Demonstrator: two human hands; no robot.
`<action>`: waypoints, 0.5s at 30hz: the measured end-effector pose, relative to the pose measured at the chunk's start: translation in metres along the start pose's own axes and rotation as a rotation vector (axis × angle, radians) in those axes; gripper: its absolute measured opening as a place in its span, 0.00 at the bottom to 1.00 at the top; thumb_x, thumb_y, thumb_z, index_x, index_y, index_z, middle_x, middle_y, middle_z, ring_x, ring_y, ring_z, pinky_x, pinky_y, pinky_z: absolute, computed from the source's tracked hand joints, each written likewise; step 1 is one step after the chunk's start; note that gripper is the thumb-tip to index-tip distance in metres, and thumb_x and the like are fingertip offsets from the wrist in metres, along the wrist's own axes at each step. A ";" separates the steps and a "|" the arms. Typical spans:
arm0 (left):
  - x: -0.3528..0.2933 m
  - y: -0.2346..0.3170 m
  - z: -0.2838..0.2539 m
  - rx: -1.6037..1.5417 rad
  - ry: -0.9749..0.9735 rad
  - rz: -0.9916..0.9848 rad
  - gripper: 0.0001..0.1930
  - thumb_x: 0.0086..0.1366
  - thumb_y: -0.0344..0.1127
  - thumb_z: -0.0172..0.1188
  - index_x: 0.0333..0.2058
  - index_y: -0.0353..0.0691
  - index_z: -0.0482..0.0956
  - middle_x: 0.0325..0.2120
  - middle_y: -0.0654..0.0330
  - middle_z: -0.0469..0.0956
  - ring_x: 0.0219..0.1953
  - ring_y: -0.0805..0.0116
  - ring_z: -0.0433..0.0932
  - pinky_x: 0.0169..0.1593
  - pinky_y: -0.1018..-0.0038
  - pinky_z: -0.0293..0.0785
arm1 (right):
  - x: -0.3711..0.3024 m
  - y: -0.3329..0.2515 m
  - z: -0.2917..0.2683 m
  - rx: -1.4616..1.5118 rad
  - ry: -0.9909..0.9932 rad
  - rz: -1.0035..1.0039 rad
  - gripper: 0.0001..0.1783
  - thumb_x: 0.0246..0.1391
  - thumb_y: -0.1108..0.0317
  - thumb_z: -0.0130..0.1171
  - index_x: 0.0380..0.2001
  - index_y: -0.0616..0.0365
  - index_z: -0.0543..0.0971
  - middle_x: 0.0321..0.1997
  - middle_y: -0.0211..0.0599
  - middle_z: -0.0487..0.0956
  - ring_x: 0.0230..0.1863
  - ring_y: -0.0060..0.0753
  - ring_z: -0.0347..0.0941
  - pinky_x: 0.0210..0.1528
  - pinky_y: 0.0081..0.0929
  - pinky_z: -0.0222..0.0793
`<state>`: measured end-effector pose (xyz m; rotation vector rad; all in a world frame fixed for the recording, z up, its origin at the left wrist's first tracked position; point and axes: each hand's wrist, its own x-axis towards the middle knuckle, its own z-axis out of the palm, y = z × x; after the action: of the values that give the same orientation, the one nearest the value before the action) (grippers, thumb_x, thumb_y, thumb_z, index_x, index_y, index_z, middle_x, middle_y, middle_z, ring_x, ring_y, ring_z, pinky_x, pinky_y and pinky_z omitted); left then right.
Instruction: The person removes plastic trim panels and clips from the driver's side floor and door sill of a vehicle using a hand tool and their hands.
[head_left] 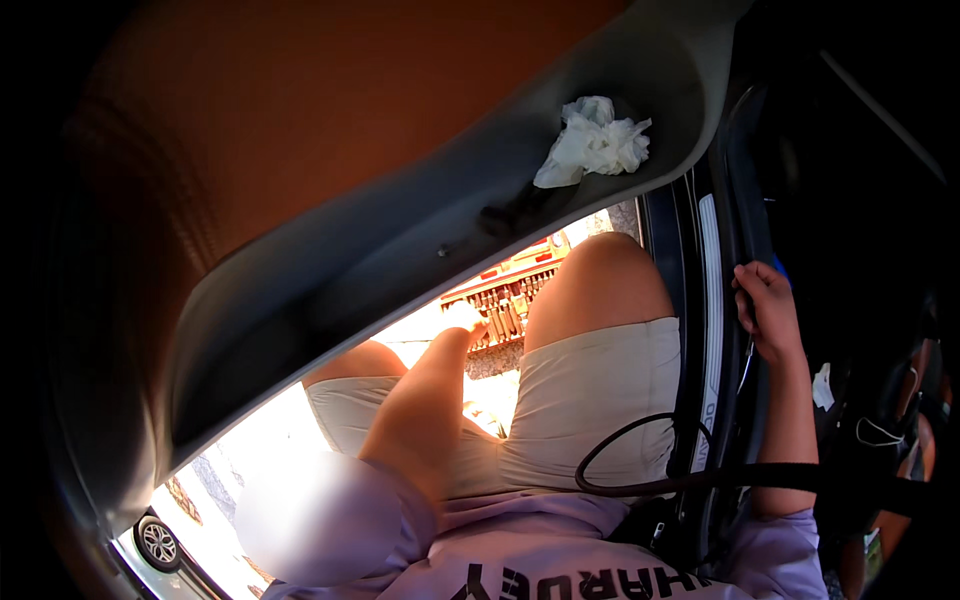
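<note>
My right hand [768, 305] is beside the car's door sill, fingers curled round a thin tool with a slim metal shaft [747, 362] that sticks out below the fist. Its other end is lost in the dark. Between my knees, my left hand [465, 319] reaches down to a red tool case [512, 300] holding rows of small metal pieces. Glare washes out that hand, so its fingers and anything in them cannot be made out. A black flexible strip [640, 489] loops over my right thigh and runs off to the right.
The open car door has a brown panel [300, 120] and a grey pocket [330, 300] holding crumpled white tissue [597, 143]. A pale sill plate [711, 300] runs along the door opening. The car's interior at right is very dark. Outside at lower left is another vehicle's wheel [158, 543].
</note>
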<state>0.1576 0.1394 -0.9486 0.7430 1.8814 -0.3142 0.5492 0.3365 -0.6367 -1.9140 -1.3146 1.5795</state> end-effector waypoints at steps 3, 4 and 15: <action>0.008 -0.008 0.030 0.169 0.142 0.107 0.24 0.64 0.58 0.70 0.35 0.38 0.90 0.33 0.44 0.87 0.37 0.44 0.87 0.43 0.57 0.82 | 0.009 -0.004 0.001 -0.057 0.018 0.013 0.16 0.69 0.60 0.59 0.26 0.55 0.76 0.12 0.26 0.69 0.08 0.17 0.56 0.13 0.19 0.45; 0.012 -0.007 0.034 0.186 0.137 0.101 0.24 0.65 0.57 0.70 0.35 0.38 0.90 0.33 0.44 0.87 0.37 0.45 0.87 0.43 0.57 0.83 | 0.011 -0.003 -0.002 -0.047 0.014 0.021 0.17 0.69 0.60 0.59 0.26 0.55 0.76 0.11 0.26 0.69 0.08 0.17 0.56 0.13 0.19 0.44; 0.013 -0.029 0.032 0.187 0.121 0.086 0.28 0.61 0.59 0.74 0.39 0.34 0.89 0.41 0.43 0.87 0.47 0.47 0.87 0.51 0.60 0.83 | 0.006 -0.010 0.008 -0.023 -0.021 0.009 0.17 0.69 0.60 0.60 0.26 0.56 0.77 0.11 0.28 0.70 0.08 0.18 0.58 0.13 0.19 0.46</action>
<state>0.1597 0.1043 -0.9772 0.9855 1.9451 -0.4022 0.5378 0.3444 -0.6353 -1.9242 -1.3401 1.5996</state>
